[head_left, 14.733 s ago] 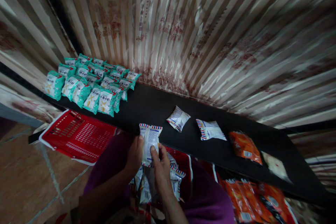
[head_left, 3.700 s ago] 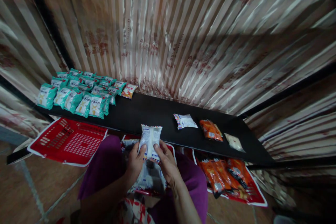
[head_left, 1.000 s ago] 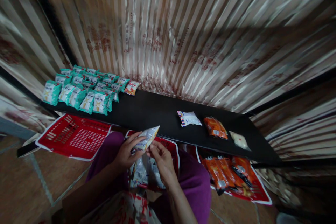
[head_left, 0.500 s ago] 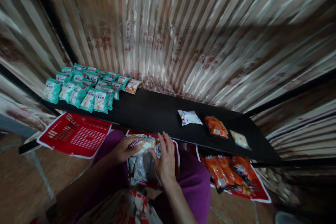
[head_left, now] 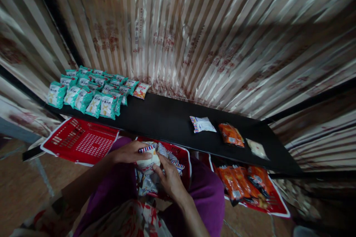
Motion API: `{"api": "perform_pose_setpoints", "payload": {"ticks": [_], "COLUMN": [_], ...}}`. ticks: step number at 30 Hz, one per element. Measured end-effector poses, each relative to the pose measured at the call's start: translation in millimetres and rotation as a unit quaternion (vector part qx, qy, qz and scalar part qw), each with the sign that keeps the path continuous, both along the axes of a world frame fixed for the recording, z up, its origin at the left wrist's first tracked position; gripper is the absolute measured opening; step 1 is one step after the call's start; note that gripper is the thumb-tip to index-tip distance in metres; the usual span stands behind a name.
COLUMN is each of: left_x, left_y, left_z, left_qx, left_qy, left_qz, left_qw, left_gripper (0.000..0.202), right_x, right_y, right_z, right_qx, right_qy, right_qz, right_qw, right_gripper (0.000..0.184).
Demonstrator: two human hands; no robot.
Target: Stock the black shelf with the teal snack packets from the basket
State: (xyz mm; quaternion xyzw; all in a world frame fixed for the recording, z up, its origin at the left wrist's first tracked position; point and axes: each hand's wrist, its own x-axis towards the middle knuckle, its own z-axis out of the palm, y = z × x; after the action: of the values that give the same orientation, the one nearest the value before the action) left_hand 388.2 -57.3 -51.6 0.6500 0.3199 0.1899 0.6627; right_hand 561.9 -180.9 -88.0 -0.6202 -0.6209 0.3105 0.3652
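Observation:
Between my hands is a white snack bag (head_left: 148, 162) with a striped end, held above a red basket (head_left: 190, 166) at my lap. My left hand (head_left: 128, 152) grips it from the left, fingers closed over its upper edge. On its right side my right hand (head_left: 169, 174) pinches the bag with thumb and fingers. More white, striped snack bags (head_left: 175, 161) lie loose in the basket beneath. On the black shelf (head_left: 164, 118) in front of me rests a single white bag (head_left: 203, 124) with striped ends.
Teal snack bags (head_left: 83, 98) stand in rows at the shelf's left, beside one red-and-white bag (head_left: 141, 91). An orange bag (head_left: 231, 135) and a pale packet (head_left: 257, 149) lie at right. Below are a red basket (head_left: 91, 144) and another basket (head_left: 278, 207) with orange packs (head_left: 230, 183).
My right hand has come down from its raised, spread pose and closed on the snack bag. The bag has turned more upright between my hands.

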Motion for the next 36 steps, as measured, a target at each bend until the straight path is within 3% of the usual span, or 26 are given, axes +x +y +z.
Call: {"api": "perform_pose_setpoints", "payload": {"ticks": [3,4,11,17,20,25,31,36], "left_x": [0.4,0.3,0.6,9.7,15.6,26.0,32.9,35.6], "left_y": [8.5,11.4,18.9,7.2,0.0,-6.9,0.3,12.3], "left_z": [1.0,0.5,-11.5,-19.8,-20.5,-23.1,-39.7,-43.5], "left_qx": [0.032,0.034,-0.046,-0.138,-0.160,-0.152,-0.113,-0.082], "left_qy": [0.046,0.047,-0.012,-0.112,-0.117,-0.115,-0.059,-0.036], "left_qz": [-0.111,-0.107,-0.011,0.067,0.094,0.156,0.279,0.279], "left_qw": [0.992,0.993,0.999,0.982,0.976,0.969,0.952,0.956], "left_gripper": [0.036,0.038,0.048,0.052,0.049,0.049,0.050,0.046], "right_x": [-3.8,-5.1,-9.6,-10.7,-11.4,-15.0,-23.0,-25.5], "right_y": [0.5,0.9,6.1,13.6,17.7,24.4,32.9,41.0], "right_z": [3.1,3.5,2.4,-7.5,-14.2,-16.7,-3.7,-3.0], "right_qx": [-0.024,-0.036,-0.077,-0.067,-0.063,-0.070,-0.099,-0.134], "right_qy": [0.040,0.056,0.170,0.207,0.214,0.236,0.340,0.394], "right_qz": [-0.027,-0.038,-0.086,-0.125,-0.133,-0.136,-0.127,-0.103], "right_qw": [0.999,0.997,0.979,0.968,0.966,0.960,0.927,0.904], "right_gripper": [0.035,0.032,0.031,0.031,0.031,0.032,0.040,0.044]}}
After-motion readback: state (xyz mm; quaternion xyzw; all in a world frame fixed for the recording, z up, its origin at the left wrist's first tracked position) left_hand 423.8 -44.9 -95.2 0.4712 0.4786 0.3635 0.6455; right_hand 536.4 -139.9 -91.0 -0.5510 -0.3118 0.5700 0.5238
